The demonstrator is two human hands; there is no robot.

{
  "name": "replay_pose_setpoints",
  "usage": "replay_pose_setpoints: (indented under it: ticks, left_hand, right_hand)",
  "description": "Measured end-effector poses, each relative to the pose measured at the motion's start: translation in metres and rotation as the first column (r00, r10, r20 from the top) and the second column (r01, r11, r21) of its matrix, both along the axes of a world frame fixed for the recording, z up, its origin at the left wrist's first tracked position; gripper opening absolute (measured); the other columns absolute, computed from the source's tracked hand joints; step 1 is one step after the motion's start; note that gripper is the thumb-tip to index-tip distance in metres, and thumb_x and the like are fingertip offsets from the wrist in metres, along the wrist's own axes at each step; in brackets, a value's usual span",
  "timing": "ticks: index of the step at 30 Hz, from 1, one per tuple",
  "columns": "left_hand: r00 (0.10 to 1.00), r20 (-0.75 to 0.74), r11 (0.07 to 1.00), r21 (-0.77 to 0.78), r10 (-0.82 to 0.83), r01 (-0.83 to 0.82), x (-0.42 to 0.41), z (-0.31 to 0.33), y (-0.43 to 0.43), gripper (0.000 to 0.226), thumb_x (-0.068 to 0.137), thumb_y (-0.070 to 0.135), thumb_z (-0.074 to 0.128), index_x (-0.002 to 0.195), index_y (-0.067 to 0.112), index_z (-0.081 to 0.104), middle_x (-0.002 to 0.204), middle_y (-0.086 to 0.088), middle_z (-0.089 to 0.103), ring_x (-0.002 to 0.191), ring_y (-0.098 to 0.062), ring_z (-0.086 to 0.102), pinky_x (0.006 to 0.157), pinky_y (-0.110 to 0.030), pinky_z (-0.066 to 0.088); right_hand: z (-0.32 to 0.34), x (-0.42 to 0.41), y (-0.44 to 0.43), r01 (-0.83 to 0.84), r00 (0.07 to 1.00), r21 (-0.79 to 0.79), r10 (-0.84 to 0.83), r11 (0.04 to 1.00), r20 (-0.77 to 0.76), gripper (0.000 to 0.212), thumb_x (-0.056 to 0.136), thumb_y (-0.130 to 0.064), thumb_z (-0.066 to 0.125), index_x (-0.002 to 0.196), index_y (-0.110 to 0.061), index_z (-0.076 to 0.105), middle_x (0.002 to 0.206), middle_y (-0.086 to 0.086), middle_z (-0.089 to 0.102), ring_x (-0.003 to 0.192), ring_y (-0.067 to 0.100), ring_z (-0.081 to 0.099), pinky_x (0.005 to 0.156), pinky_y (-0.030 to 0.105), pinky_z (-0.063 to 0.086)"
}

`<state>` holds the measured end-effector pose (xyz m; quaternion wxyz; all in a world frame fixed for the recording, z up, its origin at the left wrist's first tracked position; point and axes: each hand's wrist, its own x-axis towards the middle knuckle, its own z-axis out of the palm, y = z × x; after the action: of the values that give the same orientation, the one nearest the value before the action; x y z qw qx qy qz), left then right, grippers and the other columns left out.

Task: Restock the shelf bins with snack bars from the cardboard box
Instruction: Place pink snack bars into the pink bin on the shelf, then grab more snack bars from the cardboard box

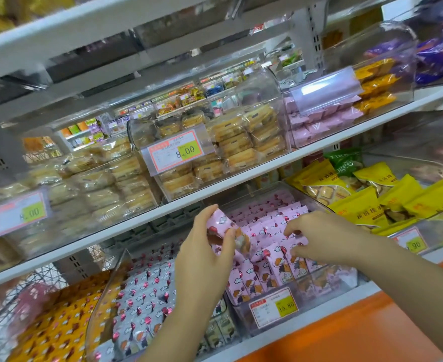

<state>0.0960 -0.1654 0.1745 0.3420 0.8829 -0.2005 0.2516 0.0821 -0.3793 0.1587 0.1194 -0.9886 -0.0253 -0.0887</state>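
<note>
My left hand grips a small stack of pink snack bars printed with cartoon figures, held just above the left side of a clear bin on the lowest shelf. That bin is packed with the same pink bars standing on edge. My right hand reaches in from the right and pinches the tops of bars in the middle of the bin. The cardboard box is out of view.
To the left stands a clear bin of grey-wrapped bars, then orange-wrapped ones. Yellow snack bags fill the bin to the right. The shelf above carries bins of wrapped biscuits and overhangs the pink bin. An orange ledge runs below.
</note>
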Motion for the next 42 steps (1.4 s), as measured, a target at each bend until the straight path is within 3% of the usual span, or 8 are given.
replay_pose_setpoints:
  ticks: [6,9,13,19,23,28,36,42]
  left_hand:
    - [0.975,-0.216,0.960,0.259,-0.048,0.105,0.006,-0.014,-0.005,0.050,0.093,0.047,0.050,0.139,0.039,0.032,0.077,0.009,0.065,0.055,0.003,0.053,0.053,-0.019,0.040]
    - [0.906,-0.405,0.941,0.241,-0.125,0.238,0.010,-0.026,-0.013,0.046,0.096,0.036,0.052,0.140,0.036,0.038,0.108,0.010,0.064,0.060,0.005,0.054,0.055,-0.009,0.043]
    - [0.930,-0.344,0.922,0.305,-0.127,0.239,0.020,-0.040,-0.023,0.043,0.094,0.035,0.056,0.136,0.031,0.048,0.130,0.010,0.050,0.099,-0.005,0.057,0.092,-0.021,0.046]
    - [0.954,-0.300,0.844,0.505,-0.027,0.183,0.023,-0.039,-0.029,0.042,0.096,0.038,0.051,0.138,0.032,0.047,0.127,0.004,0.053,0.109,-0.016,0.055,0.091,-0.035,0.049]
    - [0.980,-0.200,0.830,0.544,-0.010,0.119,0.011,-0.039,-0.022,0.054,0.097,0.041,0.049,0.146,0.031,0.031,0.143,0.005,0.037,0.120,-0.019,0.048,0.091,-0.040,0.051]
    - [0.982,-0.035,0.960,0.210,-0.184,0.187,-0.038,-0.060,0.006,0.037,0.096,0.023,0.052,0.133,0.023,0.051,0.129,0.003,0.048,0.113,-0.017,0.052,0.089,-0.034,0.048]
    - [0.954,-0.296,0.991,0.105,-0.046,0.080,-0.106,-0.163,0.105,0.024,0.094,0.019,0.052,0.114,0.025,0.064,0.109,0.004,0.067,0.097,-0.016,0.063,0.083,-0.033,0.050]
    - [0.727,-0.684,0.987,0.148,0.060,0.058,-0.139,-0.264,0.198,0.026,0.096,0.018,0.050,0.117,0.026,0.062,0.115,0.004,0.065,0.099,-0.013,0.062,0.089,-0.035,0.052]
  right_hand:
    - [0.000,0.001,0.001,0.003,1.000,0.006,-0.003,1.000,-0.012,0.043,0.090,-0.040,0.058,0.132,-0.032,0.052,0.132,-0.007,0.057,0.119,0.012,0.053,0.094,0.030,0.048]
    - [-0.001,0.003,-0.001,-0.001,1.000,0.024,0.002,1.000,-0.028,0.043,0.090,-0.039,0.060,0.132,-0.032,0.051,0.132,-0.005,0.057,0.118,0.014,0.054,0.096,0.033,0.048]
    - [-0.007,0.007,-0.007,-0.009,0.999,0.003,0.009,1.000,-0.037,0.042,0.092,-0.038,0.059,0.132,-0.032,0.051,0.133,-0.005,0.056,0.121,0.015,0.052,0.098,0.034,0.046]
    - [-0.027,0.003,-0.002,0.023,0.998,-0.200,-0.034,0.979,-0.051,0.041,0.101,-0.036,0.038,0.143,-0.033,0.037,0.137,0.001,0.052,0.124,0.023,0.044,0.102,0.037,0.037]
    - [-0.041,-0.018,0.006,0.042,0.999,-0.261,-0.037,0.964,0.024,0.055,0.101,-0.036,0.037,0.151,-0.026,0.017,0.156,0.001,0.021,0.144,0.024,0.016,0.116,0.051,0.011]
    - [-0.063,-0.062,0.053,-0.061,0.905,-0.106,0.100,0.992,0.413,0.049,0.070,-0.025,0.063,0.118,-0.019,0.057,0.113,0.008,0.063,0.107,0.030,0.057,0.088,0.046,0.049]
    - [-0.165,-0.129,0.157,-0.210,0.977,0.052,0.209,0.976,0.033,0.034,0.086,-0.024,0.059,0.119,-0.017,0.062,0.108,0.007,0.064,0.103,0.032,0.057,0.080,0.041,0.048]
    - [-0.246,-0.130,0.188,-0.090,0.894,0.166,0.153,0.982,-0.421,0.045,0.095,-0.029,0.053,0.139,-0.023,0.042,0.132,0.005,0.049,0.111,0.023,0.052,0.089,0.038,0.049]
